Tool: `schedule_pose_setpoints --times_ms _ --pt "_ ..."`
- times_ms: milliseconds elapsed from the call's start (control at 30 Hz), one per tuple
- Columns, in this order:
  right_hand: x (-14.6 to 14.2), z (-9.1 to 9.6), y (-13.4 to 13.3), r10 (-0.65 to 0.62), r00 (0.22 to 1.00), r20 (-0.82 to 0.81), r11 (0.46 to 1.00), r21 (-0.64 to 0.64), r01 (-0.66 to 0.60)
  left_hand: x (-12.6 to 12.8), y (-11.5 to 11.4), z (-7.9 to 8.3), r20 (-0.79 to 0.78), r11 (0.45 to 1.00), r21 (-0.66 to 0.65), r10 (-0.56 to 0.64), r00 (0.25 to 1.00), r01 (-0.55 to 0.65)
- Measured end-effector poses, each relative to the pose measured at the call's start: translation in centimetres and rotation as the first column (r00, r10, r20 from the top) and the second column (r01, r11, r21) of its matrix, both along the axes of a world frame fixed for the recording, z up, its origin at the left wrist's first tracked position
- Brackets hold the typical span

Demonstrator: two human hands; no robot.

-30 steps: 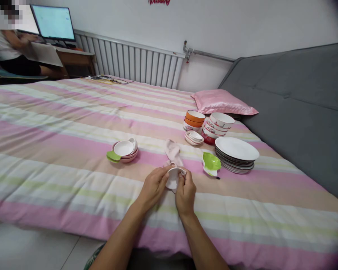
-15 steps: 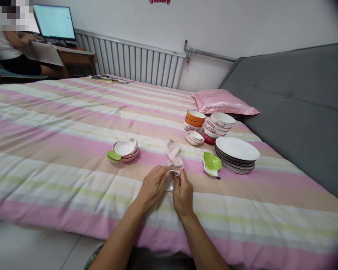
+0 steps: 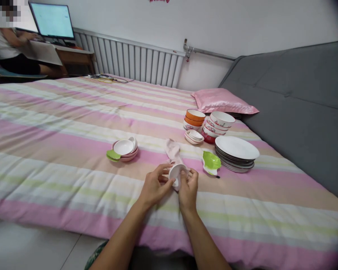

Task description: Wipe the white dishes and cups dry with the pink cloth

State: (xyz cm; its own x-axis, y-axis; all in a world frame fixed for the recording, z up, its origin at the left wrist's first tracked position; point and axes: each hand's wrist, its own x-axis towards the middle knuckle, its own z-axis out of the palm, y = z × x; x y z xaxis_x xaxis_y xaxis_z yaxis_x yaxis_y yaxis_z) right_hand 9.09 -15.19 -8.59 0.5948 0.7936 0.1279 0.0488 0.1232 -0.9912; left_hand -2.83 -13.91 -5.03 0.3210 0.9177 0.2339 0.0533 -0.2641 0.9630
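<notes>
Between my hands a small white dish (image 3: pixel 175 173) is tilted so that its hollow side faces me. My right hand (image 3: pixel 189 192) grips its right side, the thumb pressed inside. Fingers and thumb of my left hand (image 3: pixel 154 187) close around the left edge. A pale pink cloth (image 3: pixel 173 150) lies just beyond, its near end partly hidden behind the dish. On the left sits a small stack of dishes (image 3: pixel 124 147), white and pink with a green handle. Right of my hands is a green leaf-shaped dish (image 3: pixel 212 160) with a white rim.
Farther right stand a stack of plates (image 3: pixel 237 147), orange bowls (image 3: pixel 195 117), white-and-red bowls (image 3: pixel 222 120) and small nested dishes (image 3: pixel 194 137). Everything rests on a striped bedspread (image 3: pixel 73 165). A pink pillow (image 3: pixel 224 100) lies near the grey headboard (image 3: pixel 293 86). A person (image 3: pixel 5 47) sits at a desk.
The small white dish has turned, so its hollow side now shows. My right thumb has moved into it, and my left fingers have spread along its edge.
</notes>
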Motion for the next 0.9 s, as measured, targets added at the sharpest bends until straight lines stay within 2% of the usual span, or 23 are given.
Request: schedule_pose_setpoints --times_ms 133,400,633,900 --pt "-0.1 0.2 -0.1 -0.043 0.999 -0.032 0.999 -0.013 0.043 0.1 0.1 -0.1 0.048 0.998 -0.054 -0.040 0.998 0.043" --pt "-0.2 0.4 -0.1 -0.105 0.992 -0.075 0.989 0.094 0.112 0.3 0.3 -0.3 0.063 0.998 -0.047 -0.044 0.997 0.047" --pt "0.0 0.4 -0.2 -0.131 0.990 0.045 0.991 0.045 0.129 0.2 0.3 -0.5 0.089 0.996 -0.059 -0.065 0.994 0.070" --pt "-0.2 1.2 -0.4 -0.109 0.991 0.082 0.994 0.000 0.109 0.4 0.6 -0.9 0.102 0.999 -0.038 -0.034 0.994 0.038"
